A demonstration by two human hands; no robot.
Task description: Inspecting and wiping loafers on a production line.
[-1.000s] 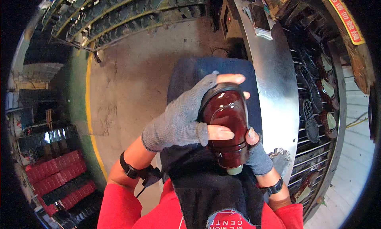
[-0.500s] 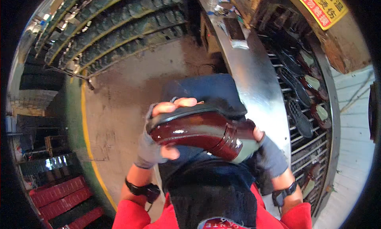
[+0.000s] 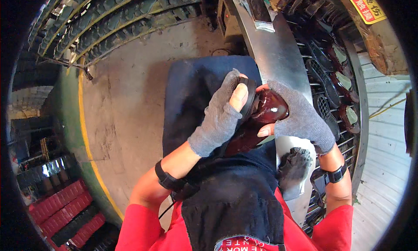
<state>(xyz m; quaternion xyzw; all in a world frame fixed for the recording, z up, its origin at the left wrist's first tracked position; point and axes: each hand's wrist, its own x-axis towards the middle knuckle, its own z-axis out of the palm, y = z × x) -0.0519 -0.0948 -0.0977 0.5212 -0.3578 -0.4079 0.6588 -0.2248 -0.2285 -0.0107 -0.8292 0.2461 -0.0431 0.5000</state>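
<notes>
A glossy dark red shoe (image 3: 271,106) with a black sole (image 3: 250,99) is held over my lap, one end facing away from me. My left hand (image 3: 220,111), in a grey fingerless glove, is closed on the sole side, its thumb pressed along the black edge. From the other side my right hand (image 3: 300,114), gloved the same way, wraps the red upper, with the thumb low on it. A pale patch shows on the upper below that thumb. Both hands partly hide the shoe.
A metal bench (image 3: 278,55) runs along my right, with a dark flat device (image 3: 258,9) on it and a crumpled dark cloth (image 3: 296,168) nearer me. Beyond it a slatted rack (image 3: 348,148) bears black soles (image 3: 321,72) and red uppers (image 3: 344,83). Shelves of soles (image 3: 117,20) stand far left.
The shoe has swung from lying crosswise to pointing away from me. My left hand has moved right onto the sole, and my right hand has shifted up around the upper.
</notes>
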